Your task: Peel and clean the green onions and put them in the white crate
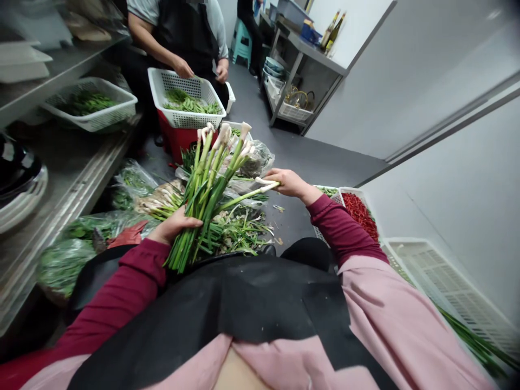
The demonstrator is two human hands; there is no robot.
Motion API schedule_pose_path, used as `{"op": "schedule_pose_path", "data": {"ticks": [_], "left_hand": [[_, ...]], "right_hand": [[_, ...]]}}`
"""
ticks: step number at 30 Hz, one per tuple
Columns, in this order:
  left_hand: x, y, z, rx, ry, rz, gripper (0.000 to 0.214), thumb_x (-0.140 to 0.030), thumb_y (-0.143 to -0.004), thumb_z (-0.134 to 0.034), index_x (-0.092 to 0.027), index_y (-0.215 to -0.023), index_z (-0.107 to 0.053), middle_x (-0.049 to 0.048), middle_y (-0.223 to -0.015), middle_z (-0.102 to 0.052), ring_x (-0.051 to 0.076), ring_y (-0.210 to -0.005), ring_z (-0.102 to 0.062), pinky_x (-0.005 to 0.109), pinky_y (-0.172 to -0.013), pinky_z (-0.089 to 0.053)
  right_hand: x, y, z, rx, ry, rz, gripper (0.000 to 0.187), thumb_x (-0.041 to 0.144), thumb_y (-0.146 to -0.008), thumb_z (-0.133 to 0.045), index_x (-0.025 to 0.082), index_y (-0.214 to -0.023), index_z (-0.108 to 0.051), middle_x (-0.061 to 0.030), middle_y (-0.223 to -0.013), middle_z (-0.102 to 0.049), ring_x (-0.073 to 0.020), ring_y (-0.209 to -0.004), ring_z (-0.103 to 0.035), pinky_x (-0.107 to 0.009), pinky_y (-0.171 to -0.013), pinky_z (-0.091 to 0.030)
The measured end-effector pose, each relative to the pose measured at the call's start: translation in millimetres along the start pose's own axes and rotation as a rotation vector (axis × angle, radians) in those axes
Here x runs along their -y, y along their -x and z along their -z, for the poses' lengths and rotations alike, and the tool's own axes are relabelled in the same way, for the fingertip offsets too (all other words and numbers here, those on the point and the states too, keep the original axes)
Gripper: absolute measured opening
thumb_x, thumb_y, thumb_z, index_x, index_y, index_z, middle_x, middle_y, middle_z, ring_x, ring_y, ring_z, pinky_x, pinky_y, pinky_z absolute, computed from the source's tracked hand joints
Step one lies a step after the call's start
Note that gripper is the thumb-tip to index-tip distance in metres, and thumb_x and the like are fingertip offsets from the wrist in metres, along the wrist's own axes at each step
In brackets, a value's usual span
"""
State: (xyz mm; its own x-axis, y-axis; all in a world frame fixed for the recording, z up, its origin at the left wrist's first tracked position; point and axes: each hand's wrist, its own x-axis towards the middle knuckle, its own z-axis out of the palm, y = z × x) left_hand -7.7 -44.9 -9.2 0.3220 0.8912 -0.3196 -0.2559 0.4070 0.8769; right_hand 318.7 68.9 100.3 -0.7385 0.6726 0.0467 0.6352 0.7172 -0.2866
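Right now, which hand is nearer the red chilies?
Right. The right hand, holding white stalk ends, is left of the red chilies in view; the left hand, gripping a bundle of green stalks, is farther left.

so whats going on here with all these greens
The person's left hand grips a bunch of green stalks, white ends up. The right hand holds a stalk or two by the white ends, the green part reaching back toward the bunch. Loose greens are heaped below. Beyond, a co-worker has both hands near a white basket with more greens in it. Red chilies lie off to the right.
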Motion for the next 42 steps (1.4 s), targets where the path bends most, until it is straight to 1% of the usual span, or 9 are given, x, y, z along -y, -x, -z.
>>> {"op": "schedule_pose_path", "data": {"ticks": [10,17,22,24,28,32,35,39,42], "left_hand": [[2,-7,4.9,-0.027,-0.018,-0.003,0.045,-0.021,-0.044,-0.078,-0.018,-0.087,-0.064,0.0049,-0.068,-0.07,0.023,-0.058,-0.065,0.032,-0.054,-0.054],[-3,-1,0.7,-0.044,-0.028,-0.016,0.047,-0.023,-0.045,-0.08,-0.018,-0.088,-0.063,0.0034,-0.066,-0.069,0.022,-0.056,-0.064,0.031,-0.053,-0.054],[-3,-1,1.2,-0.042,-0.092,-0.058,0.046,-0.028,-0.045,-0.081,-0.017,-0.086,-0.062,0.0041,-0.068,-0.068,0.021,-0.053,-0.062,0.031,-0.052,-0.053],[-2,-2,1.5,-0.054,-0.153,-0.085,0.048,-0.029,-0.045,-0.081,-0.017,-0.086,-0.061,0.0045,-0.071,-0.069,0.021,-0.057,-0.063,0.031,-0.054,-0.053],[2,-7,1.7,-0.015,-0.277,-0.109,0.052,-0.034,-0.047,-0.081,-0.016,-0.09,-0.058,0.0051,-0.077,-0.069,0.023,-0.068,-0.064,0.031,-0.061,-0.053],[3,-5,5.6,0.044,-0.331,-0.118,0.054,-0.037,-0.047,-0.081,-0.015,-0.091,-0.058,0.0053,-0.077,-0.068,0.023,-0.069,-0.064,0.031,-0.061,-0.053],[2,0,12.2,-0.002,-0.31,-0.105,0.053,-0.036,-0.047,-0.081,-0.016,-0.091,-0.058,0.0047,-0.077,-0.068,0.023,-0.068,-0.064,0.031,-0.06,-0.053],[1,1,18.0,-0.085,-0.234,-0.122,0.05,-0.031,-0.043,-0.083,-0.017,-0.086,-0.061,0.004,-0.074,-0.069,0.022,-0.064,-0.064,0.03,-0.057,-0.054],[1,-2,14.9,-0.101,-0.159,-0.099,0.045,-0.029,-0.045,-0.082,-0.017,-0.084,-0.063,0.0036,-0.071,-0.069,0.021,-0.059,-0.063,0.031,-0.055,-0.054]], "right_hand": [[16,12,2,0.08,-0.114,-0.021,0.012,0.02,-0.072,-0.06,0.016,-0.066,-0.069,-0.002,-0.072,-0.062,-0.0076,-0.058,-0.047,-0.021,-0.058,-0.036],[8,19,-10,0.171,-0.245,-0.165,0.014,0.024,-0.072,-0.061,0.015,-0.075,-0.071,-0.0012,-0.071,-0.065,-0.01,-0.062,-0.055,-0.021,-0.06,-0.038],[8,21,-23,0.205,-0.129,-0.213,0.015,0.02,-0.077,-0.055,0.013,-0.078,-0.068,-0.0025,-0.071,-0.065,-0.0102,-0.06,-0.051,-0.021,-0.059,-0.035],[7,19,-30,0.153,0.022,-0.306,0.016,0.017,-0.08,-0.05,0.012,-0.081,-0.066,-0.0065,-0.077,-0.066,-0.0123,-0.063,-0.052,-0.023,-0.06,-0.035],[-9,15,-40,-0.049,0.27,-0.705,0.021,0.014,-0.084,-0.044,0.008,-0.096,-0.061,-0.0169,-0.091,-0.066,-0.0204,-0.075,-0.059,-0.027,-0.066,-0.039],[-44,21,-32,-0.304,0.275,-1.074,0.027,0.011,-0.089,-0.036,0.003,-0.108,-0.055,-0.023,-0.101,-0.062,-0.0233,-0.088,-0.061,-0.029,-0.075,-0.042],[-68,35,-22,-0.425,0.184,-1.281,0.029,0.008,-0.091,-0.035,-0.004,-0.109,-0.054,-0.0278,-0.102,-0.06,-0.0216,-0.091,-0.061,-0.029,-0.077,-0.041],[-71,40,-38,-0.369,-0.004,-1.177,0.019,0.02,-0.084,-0.056,0.004,-0.087,-0.065,-0.0129,-0.076,-0.066,-0.0146,-0.072,-0.06,-0.023,-0.068,-0.041],[-49,28,-69,-0.413,-0.404,-1.032,0.029,0.038,-0.08,-0.061,0.009,-0.082,-0.067,-0.0006,-0.053,-0.056,-0.0093,-0.049,-0.049,-0.021,-0.053,-0.038]]}}
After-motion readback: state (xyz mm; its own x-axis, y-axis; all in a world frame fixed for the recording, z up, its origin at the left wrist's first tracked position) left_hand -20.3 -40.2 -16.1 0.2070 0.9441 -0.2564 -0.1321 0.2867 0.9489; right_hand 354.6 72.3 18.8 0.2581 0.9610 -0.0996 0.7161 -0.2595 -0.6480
